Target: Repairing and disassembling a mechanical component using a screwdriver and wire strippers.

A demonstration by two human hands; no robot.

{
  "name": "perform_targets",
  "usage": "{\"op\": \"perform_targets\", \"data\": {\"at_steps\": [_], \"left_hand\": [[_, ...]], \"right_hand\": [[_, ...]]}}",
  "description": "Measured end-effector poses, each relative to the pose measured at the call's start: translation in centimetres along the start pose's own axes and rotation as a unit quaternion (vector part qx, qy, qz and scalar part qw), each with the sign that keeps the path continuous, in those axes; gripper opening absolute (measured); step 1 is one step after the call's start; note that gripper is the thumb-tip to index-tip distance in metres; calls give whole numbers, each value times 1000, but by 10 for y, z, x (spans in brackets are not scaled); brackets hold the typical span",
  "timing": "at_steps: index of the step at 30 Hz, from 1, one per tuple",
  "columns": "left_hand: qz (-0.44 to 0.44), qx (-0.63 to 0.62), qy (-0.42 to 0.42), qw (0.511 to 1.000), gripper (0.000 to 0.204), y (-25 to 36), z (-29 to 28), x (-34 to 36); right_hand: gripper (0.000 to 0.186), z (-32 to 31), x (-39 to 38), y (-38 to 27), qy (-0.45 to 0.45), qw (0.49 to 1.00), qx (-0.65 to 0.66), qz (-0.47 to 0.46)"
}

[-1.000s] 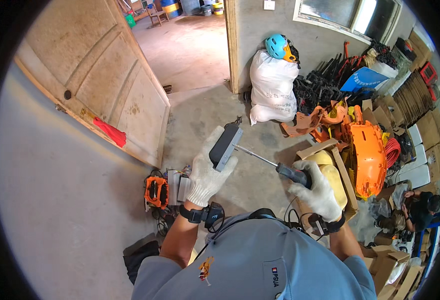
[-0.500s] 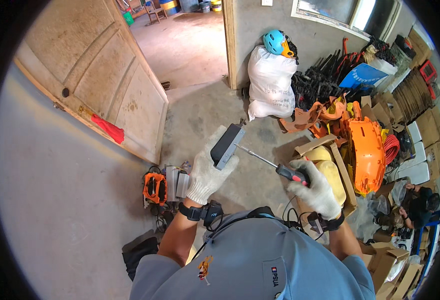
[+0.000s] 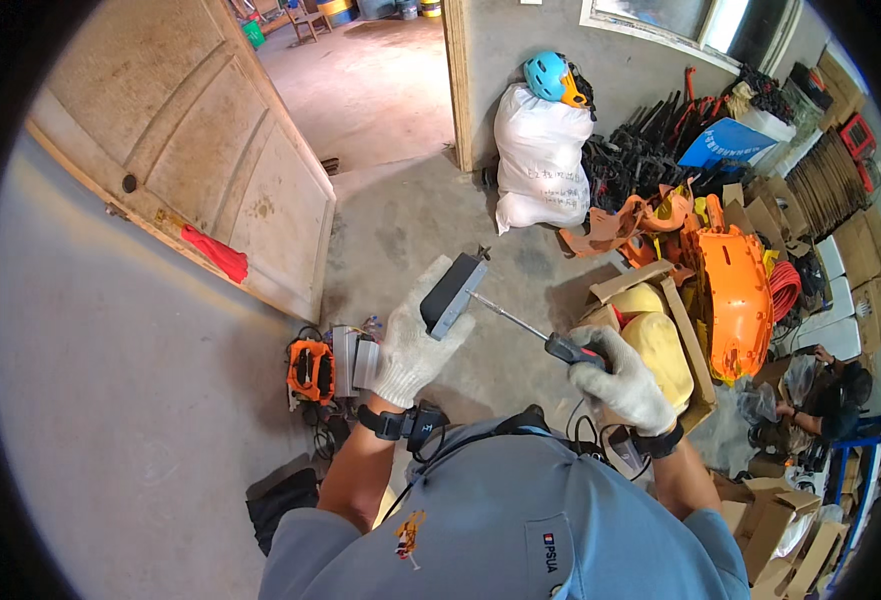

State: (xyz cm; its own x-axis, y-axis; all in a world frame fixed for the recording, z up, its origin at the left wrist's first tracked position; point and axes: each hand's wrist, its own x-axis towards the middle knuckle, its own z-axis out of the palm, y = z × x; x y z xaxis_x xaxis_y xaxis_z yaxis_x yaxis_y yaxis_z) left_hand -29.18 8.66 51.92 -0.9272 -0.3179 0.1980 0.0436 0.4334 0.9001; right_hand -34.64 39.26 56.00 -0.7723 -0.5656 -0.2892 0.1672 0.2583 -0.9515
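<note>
My gloved left hand (image 3: 415, 350) grips a black rectangular block with a grey metal side plate (image 3: 452, 295), a small dark fitting at its top end. My gloved right hand (image 3: 615, 370) is closed around the black-and-red handle of a screwdriver (image 3: 570, 348); the long steel shank reaches left and its tip meets the face of the metal plate. Black straps with small devices circle both wrists.
An open wooden door (image 3: 190, 150) stands left, beside an orange machine (image 3: 310, 375) and grey metal parts. A white sack (image 3: 540, 160) carries a blue helmet (image 3: 550, 75). Boxed yellow foam (image 3: 655, 360), orange plastic pieces (image 3: 735, 300) and cartons crowd the right, where another person (image 3: 835, 400) crouches.
My right hand and the screwdriver handle have shifted slightly left. The background has moved slightly up in view. The person at right has shifted posture.
</note>
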Motion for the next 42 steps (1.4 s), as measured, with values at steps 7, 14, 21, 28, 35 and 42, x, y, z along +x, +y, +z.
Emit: {"op": "perform_targets", "data": {"at_steps": [7,14,21,28,35,42], "left_hand": [[21,44,29,998,76,-7,6,-4],[15,56,1,998,75,6,0,-6],[-23,18,11,1000,75,-1,4,-9],[-23,36,-2,999,76,6,3,-11],[-18,36,-19,999,76,8,1,-9],[-30,64,-13,997,76,4,4,-13]], "right_hand": [[34,8,1,5,107,922,-295,-227],[35,-16,5,13,-87,975,133,158],[40,12,-1,4,108,883,-387,-242],[35,-2,2,4,-37,995,-39,84],[36,-1,5,12,-52,987,89,120],[38,8,8,19,53,936,-301,-174]]}}
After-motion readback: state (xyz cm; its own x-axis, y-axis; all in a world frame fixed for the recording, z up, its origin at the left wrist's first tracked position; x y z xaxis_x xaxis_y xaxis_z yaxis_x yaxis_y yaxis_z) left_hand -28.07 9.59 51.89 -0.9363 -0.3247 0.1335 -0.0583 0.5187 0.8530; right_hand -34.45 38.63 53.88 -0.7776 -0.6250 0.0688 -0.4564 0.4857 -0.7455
